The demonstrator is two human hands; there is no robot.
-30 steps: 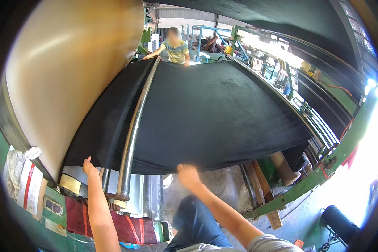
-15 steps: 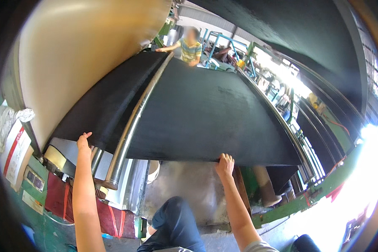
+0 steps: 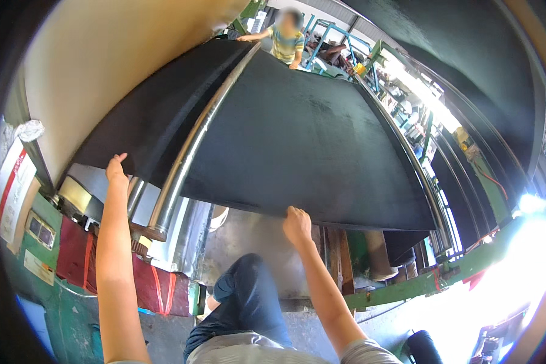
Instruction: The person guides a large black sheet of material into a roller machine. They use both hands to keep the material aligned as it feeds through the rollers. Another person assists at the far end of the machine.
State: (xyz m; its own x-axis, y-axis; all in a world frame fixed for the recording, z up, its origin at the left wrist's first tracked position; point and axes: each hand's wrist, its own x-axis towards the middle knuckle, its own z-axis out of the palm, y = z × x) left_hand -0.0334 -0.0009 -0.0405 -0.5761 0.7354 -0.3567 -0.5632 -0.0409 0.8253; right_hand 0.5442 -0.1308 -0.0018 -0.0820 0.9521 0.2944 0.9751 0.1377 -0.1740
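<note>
A wide black sheet [image 3: 297, 145] runs across a shiny metal roller [image 3: 197, 136] and on to another metal bar [image 3: 400, 133] at the right. At the sheet's near edge, left of the shiny roller, my left hand [image 3: 116, 167] grips the border with its thumb pointing up and right. My right hand [image 3: 297, 225] is closed on the near edge between the two bars, knuckles upward. That edge dips slightly toward the right hand. The fingertips under the sheet are hidden.
A large tan drum [image 3: 121, 54] rises at the left. Across the sheet, a co-worker [image 3: 285, 42] in a striped shirt has hands near its far edge. Green machine framing [image 3: 406, 291] lies at the right, with a dark red wrapped part [image 3: 73, 258] at the lower left.
My right hand has moved left and a little away from the bar at the right, still holding the edge. My left hand keeps its place on the border. The whole view has shifted.
</note>
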